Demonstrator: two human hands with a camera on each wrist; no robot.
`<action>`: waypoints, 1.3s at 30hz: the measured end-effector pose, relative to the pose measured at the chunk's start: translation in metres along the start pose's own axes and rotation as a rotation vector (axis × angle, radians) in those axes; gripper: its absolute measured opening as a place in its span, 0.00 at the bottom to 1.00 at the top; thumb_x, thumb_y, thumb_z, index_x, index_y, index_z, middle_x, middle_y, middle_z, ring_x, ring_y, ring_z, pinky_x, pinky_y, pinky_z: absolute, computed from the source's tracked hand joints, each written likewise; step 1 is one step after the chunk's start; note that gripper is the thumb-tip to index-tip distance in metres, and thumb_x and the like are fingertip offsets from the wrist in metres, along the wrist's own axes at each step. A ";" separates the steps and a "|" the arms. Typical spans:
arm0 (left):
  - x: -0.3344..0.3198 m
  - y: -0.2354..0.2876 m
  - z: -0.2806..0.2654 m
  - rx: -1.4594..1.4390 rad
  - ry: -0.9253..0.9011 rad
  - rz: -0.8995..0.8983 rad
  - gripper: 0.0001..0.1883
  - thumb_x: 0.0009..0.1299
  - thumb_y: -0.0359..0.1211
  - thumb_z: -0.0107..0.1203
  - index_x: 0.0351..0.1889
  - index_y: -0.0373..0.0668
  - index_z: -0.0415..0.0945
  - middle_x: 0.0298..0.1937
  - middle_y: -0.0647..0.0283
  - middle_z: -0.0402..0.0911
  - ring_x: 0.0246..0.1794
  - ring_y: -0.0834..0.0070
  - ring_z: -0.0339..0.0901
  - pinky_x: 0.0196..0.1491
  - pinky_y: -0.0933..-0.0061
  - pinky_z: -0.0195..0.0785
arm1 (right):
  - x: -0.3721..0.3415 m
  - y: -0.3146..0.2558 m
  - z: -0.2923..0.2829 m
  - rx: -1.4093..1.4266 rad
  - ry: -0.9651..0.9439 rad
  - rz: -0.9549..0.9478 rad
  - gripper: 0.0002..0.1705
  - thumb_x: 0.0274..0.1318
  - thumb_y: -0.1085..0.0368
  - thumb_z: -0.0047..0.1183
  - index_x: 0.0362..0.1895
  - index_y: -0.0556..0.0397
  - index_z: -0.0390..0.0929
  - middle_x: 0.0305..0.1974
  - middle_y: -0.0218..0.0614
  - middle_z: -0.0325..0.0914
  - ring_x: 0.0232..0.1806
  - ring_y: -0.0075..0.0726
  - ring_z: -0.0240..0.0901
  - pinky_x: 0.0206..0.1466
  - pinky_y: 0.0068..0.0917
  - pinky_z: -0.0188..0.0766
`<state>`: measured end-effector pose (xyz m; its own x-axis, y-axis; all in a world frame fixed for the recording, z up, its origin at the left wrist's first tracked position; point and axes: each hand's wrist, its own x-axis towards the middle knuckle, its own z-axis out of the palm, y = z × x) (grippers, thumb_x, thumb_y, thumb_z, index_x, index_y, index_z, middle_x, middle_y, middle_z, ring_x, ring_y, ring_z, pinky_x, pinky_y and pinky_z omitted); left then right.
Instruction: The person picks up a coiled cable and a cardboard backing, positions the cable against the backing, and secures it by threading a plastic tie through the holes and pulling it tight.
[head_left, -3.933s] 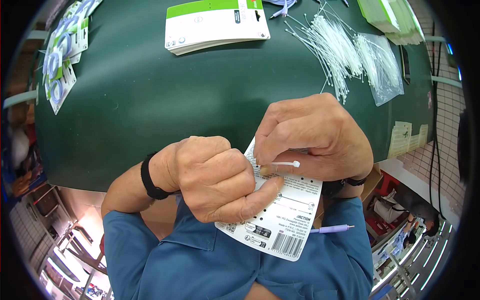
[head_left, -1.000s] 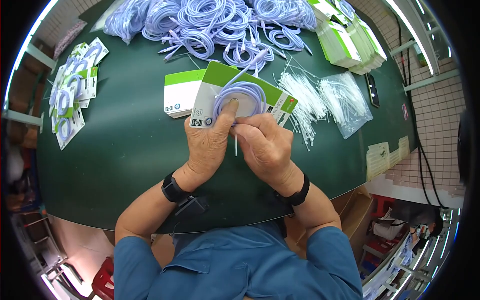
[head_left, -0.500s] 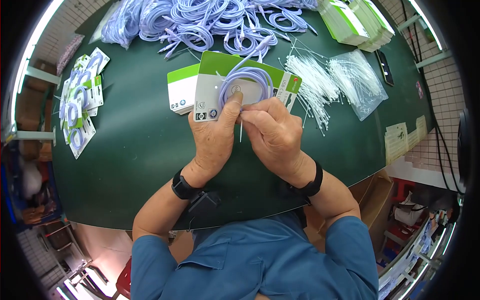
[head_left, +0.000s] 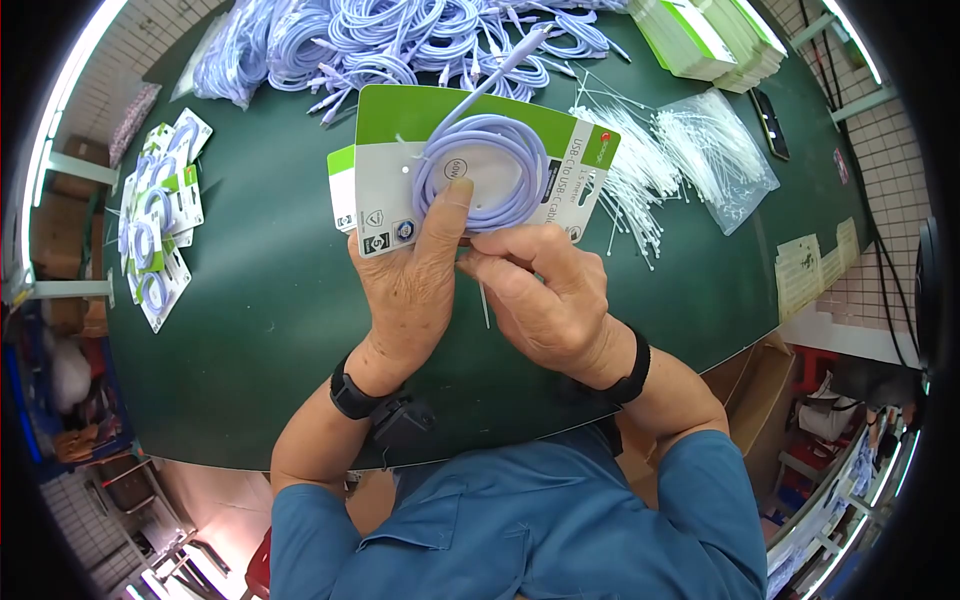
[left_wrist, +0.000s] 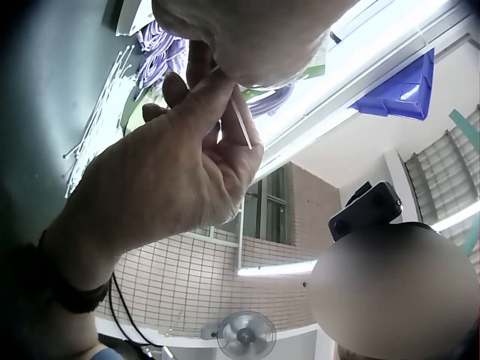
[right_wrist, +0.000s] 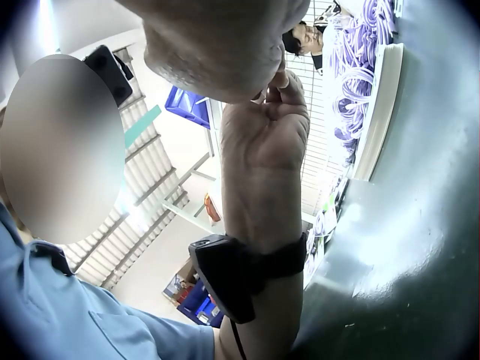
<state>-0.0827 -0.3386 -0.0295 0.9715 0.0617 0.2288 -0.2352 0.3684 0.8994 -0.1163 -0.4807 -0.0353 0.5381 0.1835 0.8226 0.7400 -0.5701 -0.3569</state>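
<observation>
In the head view my left hand (head_left: 412, 285) grips a green-and-white printed card (head_left: 385, 165), its thumb pressing the coiled lilac USB-C cable (head_left: 533, 150) against the card's front. One plug end of the cable sticks up past the card's top edge. Close beside it, my right hand (head_left: 550, 295) has curled fingers at the card's lower edge and pinches a thin white cable tie (head_left: 486, 308), whose tail hangs below the fingertips. A short white end of another tie (head_left: 402, 138) shows left of the coil. The left wrist view also shows the tie's tail (left_wrist: 241, 120) by the right palm.
A stack of cards (head_left: 342, 190) lies behind the held one. Piled lilac cables (head_left: 390, 40) fill the table's back. Loose white ties (head_left: 625, 165), a bag of ties (head_left: 735, 195), card stacks (head_left: 690, 40) and a phone (head_left: 769, 125) are right; finished-looking carded cables (head_left: 160, 210) lie left.
Earlier the card's printed back faced up with a tie through it; now its front shows with the cable coiled on it. Over the last half second the card has come closer and shifted slightly left.
</observation>
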 end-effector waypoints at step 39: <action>-0.002 0.001 0.005 -0.020 0.058 -0.128 0.19 0.80 0.28 0.61 0.66 0.37 0.71 0.53 0.59 0.82 0.41 0.79 0.83 0.34 0.76 0.82 | -0.010 -0.003 0.007 0.357 0.032 0.029 0.22 0.53 0.80 0.73 0.47 0.56 0.74 0.45 0.46 0.82 0.33 0.42 0.84 0.32 0.33 0.79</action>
<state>-0.0849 -0.3432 -0.0267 0.9937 0.0660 0.0905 -0.1093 0.3949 0.9122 -0.1207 -0.4750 -0.0458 0.5525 0.1428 0.8212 0.8217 -0.2585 -0.5079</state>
